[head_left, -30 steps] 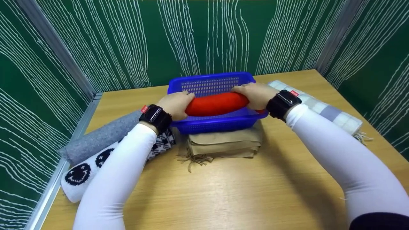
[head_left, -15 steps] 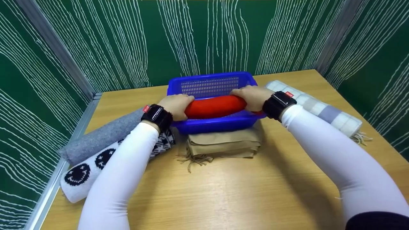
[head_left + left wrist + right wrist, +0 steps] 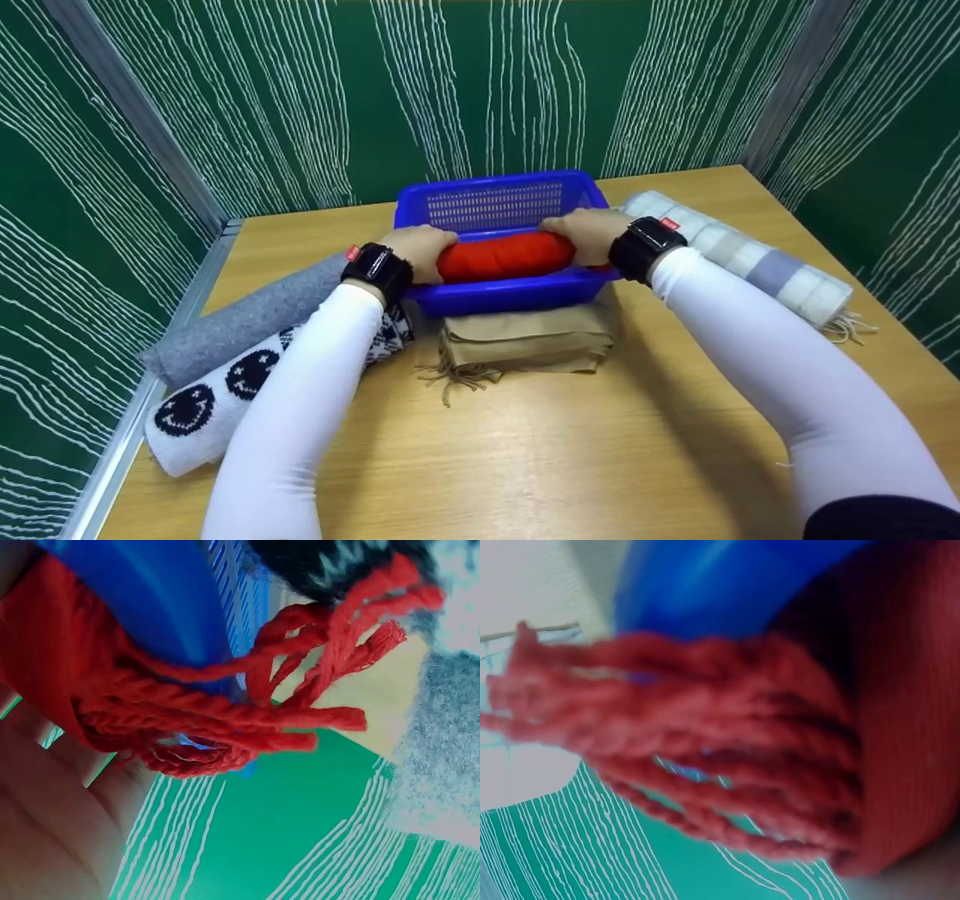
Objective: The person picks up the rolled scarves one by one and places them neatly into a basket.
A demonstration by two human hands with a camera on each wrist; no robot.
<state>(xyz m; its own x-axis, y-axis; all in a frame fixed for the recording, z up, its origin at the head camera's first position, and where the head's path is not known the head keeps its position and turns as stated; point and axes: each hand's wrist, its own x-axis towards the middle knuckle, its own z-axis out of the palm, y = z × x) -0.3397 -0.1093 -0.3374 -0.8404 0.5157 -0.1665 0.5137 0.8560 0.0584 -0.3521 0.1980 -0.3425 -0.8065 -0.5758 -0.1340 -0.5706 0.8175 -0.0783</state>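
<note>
A rolled red scarf (image 3: 506,256) lies lengthwise within the blue plastic basket (image 3: 495,291), toward its near side. My left hand (image 3: 421,249) grips the scarf's left end, and my right hand (image 3: 589,234) grips its right end. Twisted red fringe (image 3: 300,720) hangs out over the basket's rim in the left wrist view. More red tassels (image 3: 705,720) spread past the rim in the right wrist view. Below the basket's near side sits a folded tan scarf (image 3: 529,341) with fringe at its left corner.
A grey rolled scarf (image 3: 255,319) and a white one with black smiley faces (image 3: 214,401) lie at the left of the wooden table (image 3: 525,450). At the right is a rolled checked scarf (image 3: 750,255). Green panels (image 3: 510,90) enclose the back and sides.
Both hands have lowered the red scarf slightly deeper into the basket, and the right hand has shifted a little left. The grip on both ends stays the same.
</note>
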